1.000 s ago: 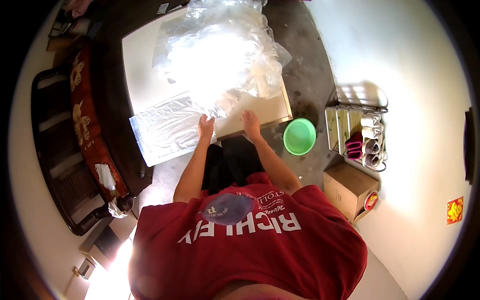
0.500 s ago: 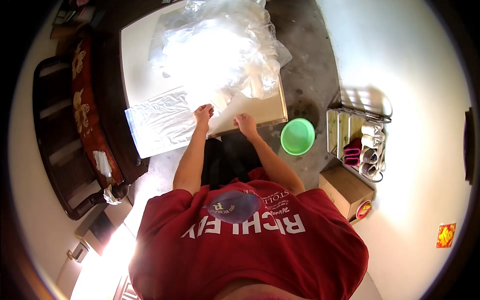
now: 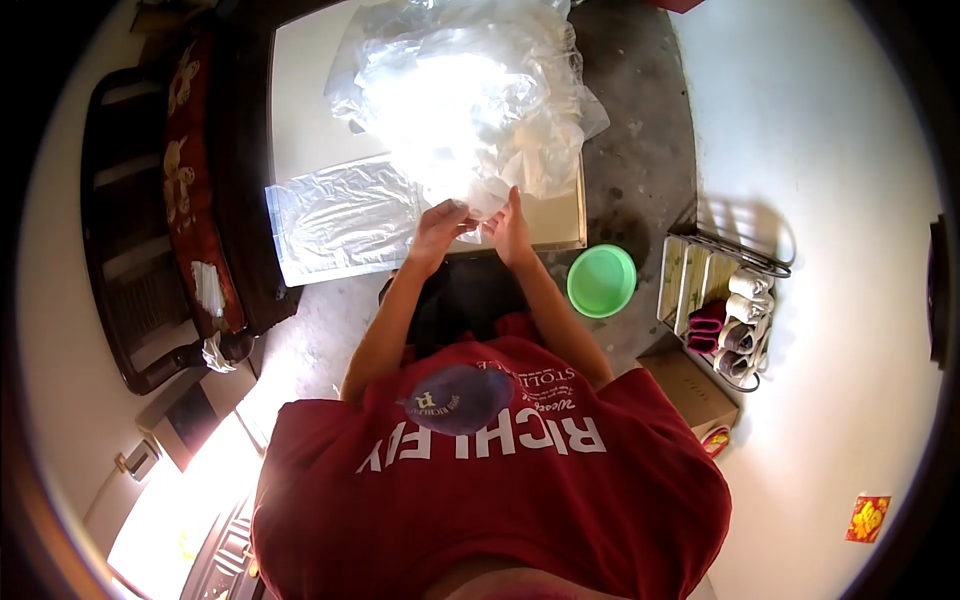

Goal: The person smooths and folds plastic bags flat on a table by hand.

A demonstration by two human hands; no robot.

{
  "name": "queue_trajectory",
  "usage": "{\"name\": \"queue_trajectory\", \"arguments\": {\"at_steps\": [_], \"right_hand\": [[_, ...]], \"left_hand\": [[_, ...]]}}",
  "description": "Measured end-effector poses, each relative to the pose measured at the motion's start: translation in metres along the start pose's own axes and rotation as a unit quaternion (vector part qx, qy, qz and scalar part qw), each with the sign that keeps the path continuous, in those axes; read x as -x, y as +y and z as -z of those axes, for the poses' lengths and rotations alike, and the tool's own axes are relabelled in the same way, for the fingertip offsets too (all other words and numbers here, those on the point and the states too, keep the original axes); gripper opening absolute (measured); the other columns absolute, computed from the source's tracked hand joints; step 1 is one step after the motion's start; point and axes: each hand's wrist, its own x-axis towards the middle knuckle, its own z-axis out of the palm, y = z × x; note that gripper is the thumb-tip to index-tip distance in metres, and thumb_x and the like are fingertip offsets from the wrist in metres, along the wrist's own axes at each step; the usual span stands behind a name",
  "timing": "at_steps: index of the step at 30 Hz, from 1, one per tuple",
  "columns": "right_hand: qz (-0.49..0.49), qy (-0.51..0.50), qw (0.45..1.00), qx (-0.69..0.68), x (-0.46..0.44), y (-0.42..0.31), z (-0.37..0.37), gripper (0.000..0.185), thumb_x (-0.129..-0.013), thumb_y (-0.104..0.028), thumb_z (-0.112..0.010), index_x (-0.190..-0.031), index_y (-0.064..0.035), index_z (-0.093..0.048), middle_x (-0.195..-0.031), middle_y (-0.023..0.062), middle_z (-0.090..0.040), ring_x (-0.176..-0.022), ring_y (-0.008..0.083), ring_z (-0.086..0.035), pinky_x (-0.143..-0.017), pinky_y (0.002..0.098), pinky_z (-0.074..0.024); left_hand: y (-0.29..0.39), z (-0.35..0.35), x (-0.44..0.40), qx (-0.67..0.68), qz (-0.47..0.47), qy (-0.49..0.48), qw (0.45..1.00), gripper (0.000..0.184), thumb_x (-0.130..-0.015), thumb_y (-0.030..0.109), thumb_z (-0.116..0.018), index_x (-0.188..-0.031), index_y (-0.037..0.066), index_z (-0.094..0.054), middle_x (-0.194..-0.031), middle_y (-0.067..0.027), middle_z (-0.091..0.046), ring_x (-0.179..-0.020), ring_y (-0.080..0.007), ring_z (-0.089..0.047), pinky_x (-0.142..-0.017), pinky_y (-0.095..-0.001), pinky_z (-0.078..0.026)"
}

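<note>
The left hand (image 3: 436,236) and the right hand (image 3: 511,234) are close together but apart from each other, fingers bent inward around a small piece of film (image 3: 487,196) that lies between their fingertips, just ahead of both palms. Both hands seem to touch it, neither clearly nearer, though glare and the small scale mean I cannot tell how firmly either one closes, nor which way the film's long axis runs. Directly beyond the film, away from the body, the pile (image 3: 552,92) of crumpled clear plastic rises, its middle washed out by light. To the left, just beside the left hand, the sheet (image 3: 345,215) lies flat, long axis running roughly left to right, its near edge overhanging the counter (image 3: 300,135). The near edge of the counter passes beneath the wrists; bare surface opens to the right of the right hand, and past that corner the basin (image 3: 601,281) sits well apart.
</note>
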Motion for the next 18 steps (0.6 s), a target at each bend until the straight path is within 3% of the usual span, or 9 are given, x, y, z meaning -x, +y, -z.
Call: {"name": "queue_trajectory", "arguments": {"at_steps": [3, 5, 6, 8, 10, 13, 14, 17, 18], "right_hand": [[0.005, 0.038, 0.999, -0.017, 0.005, -0.007, -0.007, 0.066, -0.087, -0.054, -0.05, -0.125, -0.0007, -0.045, -0.123, 0.0136, -0.052, -0.111, 0.0226, -0.051, -0.096, 0.0342, -0.038], [0.141, 0.03, 0.986, 0.081, 0.01, -0.008, -0.012, 0.041, -0.088, -0.031, -0.06, -0.113, 0.0007, -0.053, -0.111, 0.0103, -0.059, -0.104, 0.0199, -0.055, -0.093, 0.0328, -0.0421], [0.14, 0.026, 0.986, 0.083, 0.011, -0.011, -0.019, 0.041, -0.088, -0.031, -0.06, -0.113, 0.0007, -0.053, -0.111, 0.0103, -0.059, -0.104, 0.0199, -0.055, -0.093, 0.0328, -0.0421], [0.22, 0.005, 0.973, 0.07, 0.015, -0.016, -0.033, 0.02, -0.087, -0.01, -0.059, -0.103, 0.0013, -0.058, -0.103, 0.0086, -0.062, -0.097, 0.0176, -0.058, -0.088, 0.0313, -0.0454], [0.241, -0.021, 0.964, 0.114, 0.032, -0.031, -0.054, 0.019, -0.088, -0.009, -0.058, -0.104, 0.0019, -0.057, -0.105, 0.01, -0.062, -0.098, 0.0176, -0.058, -0.09, 0.0317, -0.0444], [0.265, -0.087, 0.945, 0.169, 0.045, -0.044, -0.077, 0.019, -0.091, -0.01, -0.053, -0.104, 0.0027, -0.057, -0.111, 0.0136, -0.061, -0.104, 0.0176, -0.056, -0.094, 0.0313, -0.0412], [0.241, -0.088, 0.955, 0.148, 0.043, -0.042, -0.08, 0.021, -0.092, -0.011, -0.052, -0.107, 0.0026, -0.055, -0.115, 0.0146, -0.059, -0.108, 0.0187, -0.055, -0.096, 0.0324, -0.04], [0.187, -0.058, 0.976, 0.096, 0.036, -0.038, -0.091, 0.026, -0.093, -0.014, -0.051, -0.112, 0.0027, -0.051, -0.123, 0.016, -0.053, -0.115, 0.0221, -0.051, -0.1, 0.0354, -0.0385], [0.155, -0.025, 0.986, 0.063, 0.035, -0.037, -0.094, 0.028, -0.093, -0.016, -0.05, -0.115, 0.0028, -0.048, -0.127, 0.0165, -0.05, -0.118, 0.0243, -0.048, -0.101, 0.0372, -0.0381]], "left_hand": [[0.02, -0.002, 0.017, 0.088, -0.033, -0.024, 0.995, 0.014, -0.091, 0.015, -0.053, -0.087, 0.003, -0.058, -0.087, -0.0065, -0.063, -0.085, -0.0151, -0.06, -0.081, -0.0307, -0.047], [0.019, 0.015, 0.018, 0.083, -0.079, -0.022, 0.993, 0.01, -0.091, 0.011, -0.051, -0.087, 0.004, -0.058, -0.086, -0.0063, -0.063, -0.083, -0.0151, -0.06, -0.082, -0.0315, -0.047], [0.016, 0.021, 0.017, 0.094, -0.098, 0.024, 0.99, 0.008, -0.09, 0.009, -0.052, -0.085, 0.005, -0.057, -0.085, -0.0059, -0.063, -0.082, -0.0145, -0.06, -0.081, -0.0309, -0.046], [0.015, 0.04, 0.022, 0.067, -0.136, 0.069, 0.986, 0.008, -0.09, 0.009, -0.053, -0.083, 0.005, -0.056, -0.084, -0.0055, -0.062, -0.082, -0.0141, -0.06, -0.081, -0.0306, -0.046], [0.023, 0.043, 0.027, 0.02, -0.186, 0.125, 0.974, 0.016, -0.093, 0.017, -0.052, -0.08, 0.008, -0.05, -0.084, -0.0042, -0.061, -0.081, -0.0126, -0.058, -0.08, -0.0301, -0.046], [0.025, 0.042, 0.028, 0.065, -0.188, 0.177, 0.964, 0.019, -0.094, 0.023, -0.052, -0.082, 0.008, -0.051, -0.082, -0.0038, -0.06, -0.078, -0.0117, -0.057, -0.078, -0.0291, -0.046], [0.023, 0.036, 0.027, 0.067, -0.163, 0.228, 0.957, 0.029, -0.095, 0.032, -0.049, -0.08, 0.007, -0.053, -0.076, -0.0049, -0.059, -0.075, -0.0128, -0.057, -0.077, -0.0292, -0.046], [-0.015, 0.059, 0.014, 0.105, -0.095, 0.241, 0.96, 0.044, -0.095, 0.044, -0.043, -0.078, 0.005, -0.056, -0.071, -0.0067, -0.057, -0.072, -0.0158, -0.056, -0.075, -0.03, -0.046], [-0.012, 0.043, 0.02, 0.081, -0.057, 0.25, 0.963, 0.061, -0.093, 0.057, -0.032, -0.075, 0.004, -0.057, -0.068, -0.0083, -0.057, -0.07, -0.0192, -0.056, -0.075, -0.0324, -0.046]]}}
